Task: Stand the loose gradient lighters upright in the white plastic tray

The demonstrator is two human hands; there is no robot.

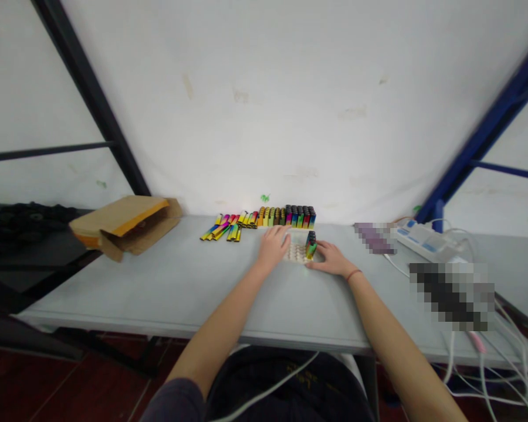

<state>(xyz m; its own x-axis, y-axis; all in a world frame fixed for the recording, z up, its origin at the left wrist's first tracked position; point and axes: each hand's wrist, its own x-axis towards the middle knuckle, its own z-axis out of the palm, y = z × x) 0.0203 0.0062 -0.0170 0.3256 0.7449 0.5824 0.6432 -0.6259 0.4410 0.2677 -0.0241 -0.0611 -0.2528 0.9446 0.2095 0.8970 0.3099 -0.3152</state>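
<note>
A white tray (297, 253) with rows of small round pockets lies on the table between my hands. A short row of lighters (311, 245) with black tops and shiny coloured sleeves stands upright at its right end. My left hand (273, 245) holds the tray's left end, its fingertips by the far edge. My right hand (332, 259) is around the right end beside the lighters, with the thumb at the near corner and the fingers apart from it. The undersides of both hands are hidden.
Behind the tray stands a block of upright black-topped lighters (300, 216), with yellow-topped ones (270, 216) to its left. Loose shiny coloured pieces (224, 227) lie further left. An open cardboard box (127, 220) is at the left; a power strip (422, 240) and cables are at the right.
</note>
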